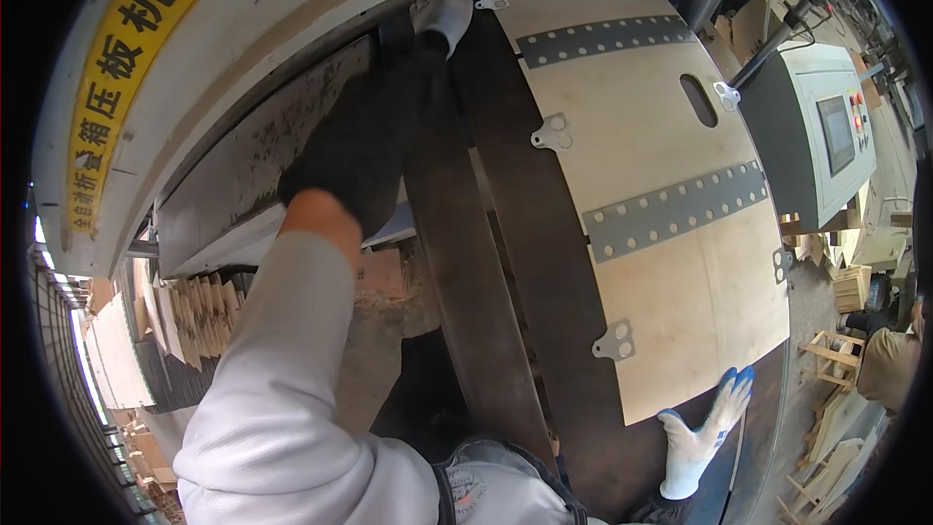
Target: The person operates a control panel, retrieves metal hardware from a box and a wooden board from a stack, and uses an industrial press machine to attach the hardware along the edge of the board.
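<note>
A long plywood panel [671,316] lies flat on a dark metal press bed [549,224]. Two dark metal strips, one nearer [671,211] and one farther [604,41], cross it with rows of round dots. Small metal brackets [552,132] stick out along its sides, and an oval handle slot is cut near its right edge. My left hand [444,12], in a pale glove, reaches to the far left corner of the panel with its fingers stretched out. My right hand [698,436], in a white glove with blue fingertips, is open, thumb and fingers apart, at the panel's near edge.
Overhead at the left runs a machine beam with a yellow sign [136,68]. A control box [816,136] with a screen and buttons stands at the right. Wood sheets [194,316] are stacked at left; a wooden frame [829,360] and another person [889,365] are at far right.
</note>
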`<action>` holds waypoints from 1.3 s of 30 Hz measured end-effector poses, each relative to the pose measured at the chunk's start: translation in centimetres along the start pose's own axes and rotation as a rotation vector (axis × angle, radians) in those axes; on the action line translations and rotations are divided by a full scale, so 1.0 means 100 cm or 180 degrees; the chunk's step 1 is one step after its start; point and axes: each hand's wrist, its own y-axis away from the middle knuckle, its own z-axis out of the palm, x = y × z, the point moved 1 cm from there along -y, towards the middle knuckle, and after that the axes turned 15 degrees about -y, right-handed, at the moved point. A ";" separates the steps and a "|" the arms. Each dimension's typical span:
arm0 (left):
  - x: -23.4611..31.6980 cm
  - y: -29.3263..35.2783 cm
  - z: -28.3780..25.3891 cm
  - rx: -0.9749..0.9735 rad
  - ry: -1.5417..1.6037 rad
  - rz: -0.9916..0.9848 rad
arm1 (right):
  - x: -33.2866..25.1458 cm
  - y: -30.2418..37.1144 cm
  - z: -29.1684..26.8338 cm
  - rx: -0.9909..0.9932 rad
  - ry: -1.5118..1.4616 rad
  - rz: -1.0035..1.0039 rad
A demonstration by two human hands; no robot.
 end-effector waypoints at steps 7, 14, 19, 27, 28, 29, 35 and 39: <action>0.030 -0.055 0.022 -0.0377 0.0731 -0.0649 | 0.006 0.005 0.001 0.0068 0.0071 0.0056; -0.039 -0.015 0.031 -0.0204 0.1527 0.0641 | 0.003 0.000 0.001 0.0014 -0.0007 -0.0039; -0.049 0.198 -0.089 -0.0001 0.1913 0.1514 | 0.001 -0.001 -0.002 -0.0003 0.0198 0.0006; -0.059 0.262 -0.130 0.0202 0.1304 0.1283 | 0.000 -0.001 -0.001 -0.0034 0.0143 -0.0048; -0.058 0.261 -0.128 0.0260 0.1315 0.1309 | 0.001 0.000 -0.001 -0.0020 0.0146 -0.0036; -0.058 0.260 -0.128 0.0268 0.1328 0.1300 | 0.001 0.000 -0.001 -0.0006 0.0147 -0.0024; -0.055 0.260 -0.129 0.0304 0.1384 0.1268 | 0.000 0.000 0.000 -0.0011 0.0179 0.0045; -0.056 0.261 -0.124 0.0415 0.1378 0.1235 | -0.002 0.000 0.000 -0.0020 0.0105 0.0030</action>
